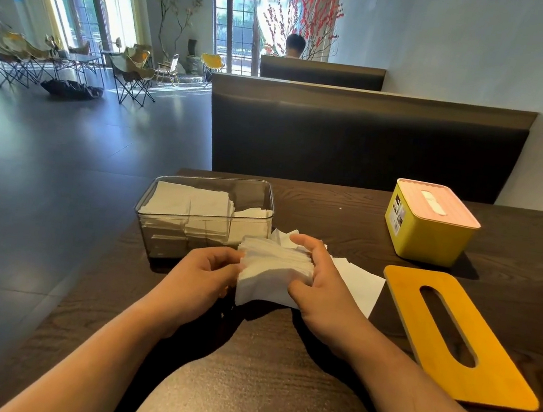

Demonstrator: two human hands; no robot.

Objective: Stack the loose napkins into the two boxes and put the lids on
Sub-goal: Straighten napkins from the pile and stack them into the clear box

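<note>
Fingers of the left hand (204, 274) and right hand (318, 288) clasp a napkin stack (272, 271), clear box (205, 212) at eleven o'clock.

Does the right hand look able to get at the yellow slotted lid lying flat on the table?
Probably yes. The yellow lid lies bare on the table just right of the right hand, nothing between them, but that hand would first have to release the napkin stack.

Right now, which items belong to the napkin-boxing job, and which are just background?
Job: napkin stack held by left hand and right hand; clear box; yellow box; loose yellow lid; loose napkins.
Background: booth seat; folding chairs.
</note>
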